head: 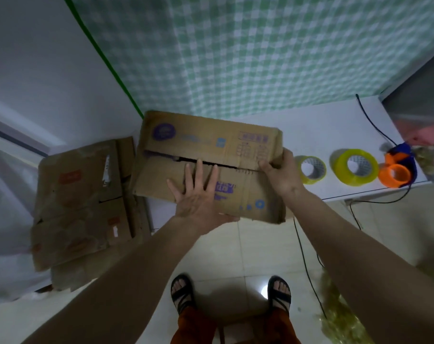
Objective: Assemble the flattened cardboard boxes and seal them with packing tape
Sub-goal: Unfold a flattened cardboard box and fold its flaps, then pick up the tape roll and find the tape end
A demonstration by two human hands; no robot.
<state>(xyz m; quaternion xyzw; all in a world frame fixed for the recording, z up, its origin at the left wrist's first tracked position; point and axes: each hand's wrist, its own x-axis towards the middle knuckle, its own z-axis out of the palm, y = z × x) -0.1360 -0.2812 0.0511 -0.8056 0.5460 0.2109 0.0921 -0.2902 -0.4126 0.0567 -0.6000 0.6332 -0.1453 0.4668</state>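
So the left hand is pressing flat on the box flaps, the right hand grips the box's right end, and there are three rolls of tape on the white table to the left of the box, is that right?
Not quite. In the head view the tape rolls lie on the white table to the right of the cardboard box, not the left. The rest holds: the left hand presses flat on the flaps, and the right hand grips the right end.

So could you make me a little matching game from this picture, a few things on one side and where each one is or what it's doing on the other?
Things:
1. left hand
2. right hand
3. flattened boxes
4. orange tape dispenser

Places or states:
A. lying in a pile to the left of the box being worked on
B. fingers spread flat on the near flap of the cardboard box
C. on the white table, right of the two yellowish tape rolls
D. gripping the box's right end at the seam

Pairs: 1-B, 2-D, 3-A, 4-C
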